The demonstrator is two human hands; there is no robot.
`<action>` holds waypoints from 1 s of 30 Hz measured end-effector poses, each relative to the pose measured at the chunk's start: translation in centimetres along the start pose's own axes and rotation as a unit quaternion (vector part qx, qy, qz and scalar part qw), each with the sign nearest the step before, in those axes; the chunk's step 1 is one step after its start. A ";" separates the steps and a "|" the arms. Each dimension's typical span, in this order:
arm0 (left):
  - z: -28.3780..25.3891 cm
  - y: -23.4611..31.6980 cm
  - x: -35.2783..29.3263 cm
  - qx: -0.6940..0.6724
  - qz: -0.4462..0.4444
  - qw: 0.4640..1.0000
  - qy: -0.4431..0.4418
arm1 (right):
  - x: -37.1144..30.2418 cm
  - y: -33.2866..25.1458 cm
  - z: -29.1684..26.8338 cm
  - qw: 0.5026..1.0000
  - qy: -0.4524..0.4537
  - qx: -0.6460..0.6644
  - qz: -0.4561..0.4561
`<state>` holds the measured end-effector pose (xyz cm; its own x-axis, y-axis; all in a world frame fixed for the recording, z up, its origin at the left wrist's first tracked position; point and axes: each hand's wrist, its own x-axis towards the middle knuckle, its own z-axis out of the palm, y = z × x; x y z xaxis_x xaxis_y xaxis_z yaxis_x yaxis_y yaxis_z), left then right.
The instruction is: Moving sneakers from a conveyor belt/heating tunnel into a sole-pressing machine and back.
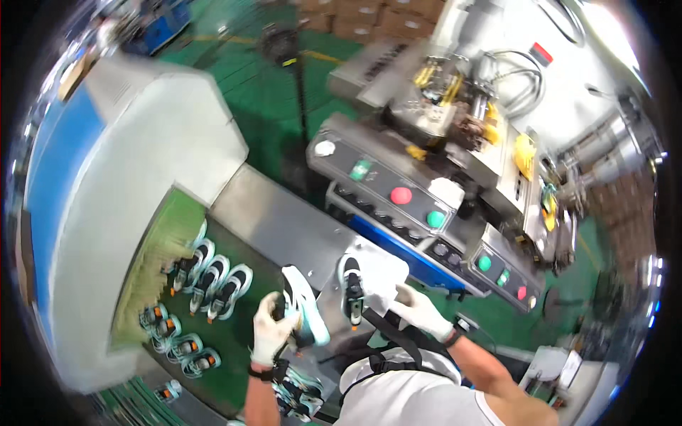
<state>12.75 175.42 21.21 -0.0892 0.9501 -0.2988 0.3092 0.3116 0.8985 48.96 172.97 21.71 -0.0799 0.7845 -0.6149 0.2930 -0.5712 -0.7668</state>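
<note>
My left hand (273, 328), in a white glove, is closed round a sneaker (305, 312) with a pale mint and white sole, held on its side above the metal bench. A second sneaker (352, 287), black and grey with a pale sole and an orange tab, stands on a white surface (383, 268) in front of me. To the right of that surface is my right hand (420, 311), also white-gloved. Its fingers look apart, close to the surface's edge, and no object shows in them. Whether they touch the edge is hard to tell.
On a green conveyor belt (245, 348) to the left sit several similar sneakers (231, 291). More shoes (302, 390) lie below my left forearm. Ahead and right is a machine with a button panel (380, 181) and metal fixtures. A white and blue machine housing (163, 142) flanks the belt.
</note>
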 end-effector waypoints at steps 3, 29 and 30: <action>2.9 4.8 -0.8 -0.112 0.109 0.978 -0.136 | 1.5 -4.5 -0.3 0.928 -0.295 0.224 -0.044; 39.9 27.3 45.4 0.399 0.237 0.879 -0.110 | -4.4 -1.1 -24.9 0.727 -0.016 0.645 -0.235; 39.8 27.1 46.7 0.400 0.238 0.878 -0.113 | -4.5 -1.0 -24.4 0.725 -0.003 0.645 -0.241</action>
<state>54.65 227.73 18.81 0.3937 0.9150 -0.0881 0.8343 -0.3154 0.4521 72.24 175.91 29.71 0.1178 0.9692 -0.2162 -0.9050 0.0152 -0.4251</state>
